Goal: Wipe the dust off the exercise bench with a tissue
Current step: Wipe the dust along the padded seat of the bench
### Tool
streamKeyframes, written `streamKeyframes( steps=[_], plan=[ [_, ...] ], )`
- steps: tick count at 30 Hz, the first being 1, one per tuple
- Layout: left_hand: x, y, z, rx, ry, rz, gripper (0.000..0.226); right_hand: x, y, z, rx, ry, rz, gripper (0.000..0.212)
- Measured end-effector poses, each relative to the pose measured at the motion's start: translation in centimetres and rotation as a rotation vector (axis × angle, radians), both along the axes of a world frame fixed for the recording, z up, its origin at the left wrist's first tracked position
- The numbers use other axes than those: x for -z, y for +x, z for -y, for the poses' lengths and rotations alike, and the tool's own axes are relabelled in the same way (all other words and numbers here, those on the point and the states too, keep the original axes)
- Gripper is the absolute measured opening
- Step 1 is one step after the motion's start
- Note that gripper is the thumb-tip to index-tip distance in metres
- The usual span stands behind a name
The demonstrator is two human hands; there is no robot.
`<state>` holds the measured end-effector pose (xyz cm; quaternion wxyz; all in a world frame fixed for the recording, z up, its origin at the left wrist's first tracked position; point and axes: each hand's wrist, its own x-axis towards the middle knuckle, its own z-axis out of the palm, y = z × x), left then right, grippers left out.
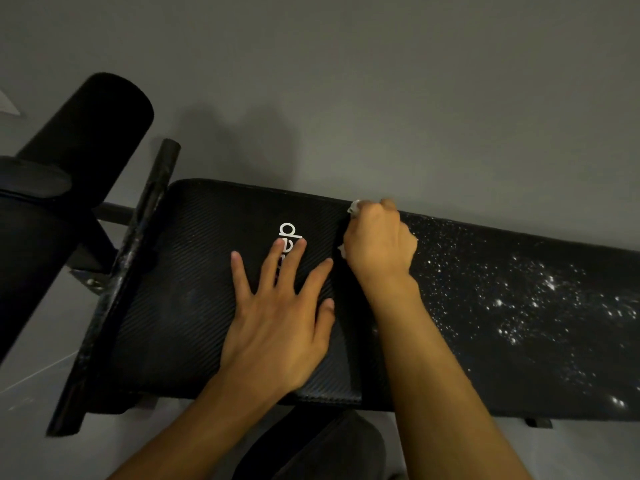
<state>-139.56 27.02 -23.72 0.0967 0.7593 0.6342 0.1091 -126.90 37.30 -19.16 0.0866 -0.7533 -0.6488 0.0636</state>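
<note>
– White tissue (355, 206), crumpled, sits wadded in the right hand (379, 240), whose fingers curl round it at the far edge of the bench (194, 271), about midway along.
– And the left hand (277, 306)?
– Flat, fingers spread, pressing the padding over the logo (289, 233); it holds nothing.
– How will the tissue handle?
– Light, soft, probably quick to tear; best kept bunched in the fist. The bench's long axis runs left to right, and dust (519, 299) speckles its right part.

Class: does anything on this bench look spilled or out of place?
Yes: white specks scattered over the right part of the bench pad, beyond the right hand gripping the tissue; its left part looks clean.
</note>
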Motion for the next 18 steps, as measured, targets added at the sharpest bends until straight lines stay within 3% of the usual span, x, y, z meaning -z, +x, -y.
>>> streamKeyframes(
  steps=[6,11,15,18],
  plan=[
    [0.2,-0.1,-0.1,0.002,0.02,0.035,0.055,-0.9,0.5,8.6,-0.133,-0.093,-0.014,0.027],
    [0.3,-0.1,-0.1,0.004,0.019,0.033,0.055,0.2,0.5,17.8,-0.01,-0.149,-0.075,0.041],
    [0.2,-0.2,0.0,0.006,0.017,0.027,0.055,0.6,0.9,18.1,0.003,-0.166,-0.073,0.041],
    [0.2,-0.3,0.1,0.015,0.029,0.039,0.053,0.9,0.9,17.8,0.029,-0.043,-0.103,0.038]
  ],
)
